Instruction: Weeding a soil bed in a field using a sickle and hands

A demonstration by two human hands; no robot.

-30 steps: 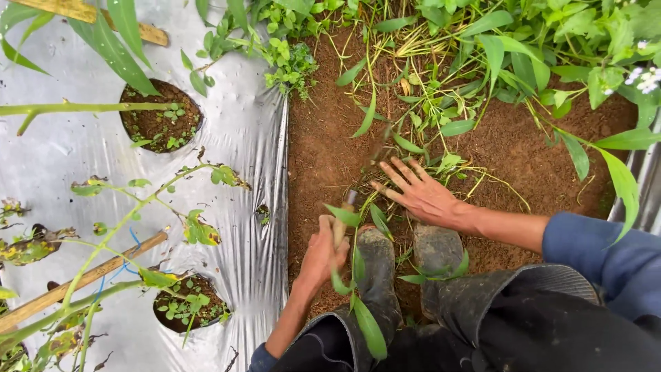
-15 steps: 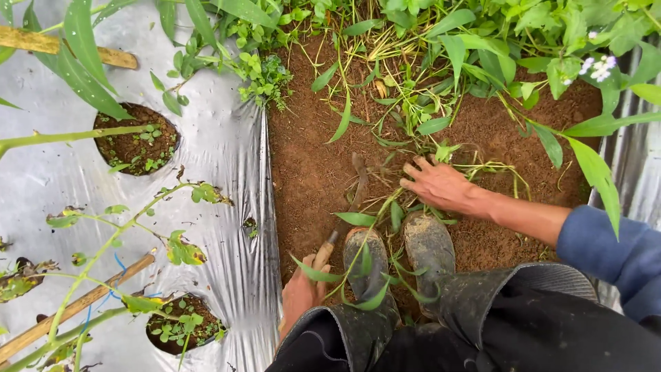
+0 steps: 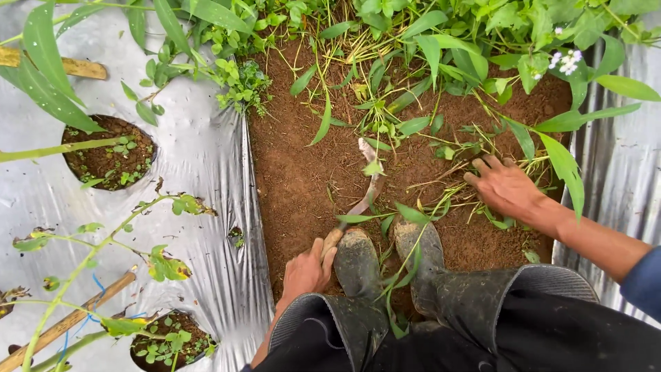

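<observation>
My left hand [image 3: 306,270] grips the wooden handle of a curved sickle [image 3: 366,184], whose blade reaches forward over the bare brown soil [image 3: 296,179] toward low weeds. My right hand [image 3: 505,186] rests palm down on a clump of cut grass and weeds [image 3: 475,193] at the right side of the soil path, fingers curled into the stems. Between my hands stand my two muddy rubber boots [image 3: 392,265], with leafy stems lying across them.
Silver plastic mulch [image 3: 200,165] covers the bed at left, with round planting holes [image 3: 107,151] holding small weeds and thin plant stems. A bamboo stake [image 3: 65,324] lies at lower left. Dense green weeds [image 3: 441,41] fill the top. More silver mulch [image 3: 620,172] lies at right.
My right hand has moved right along the soil and closed on weeds. My left hand has dropped lower and the sickle blade now shows, pointing forward. The view has shifted right.
</observation>
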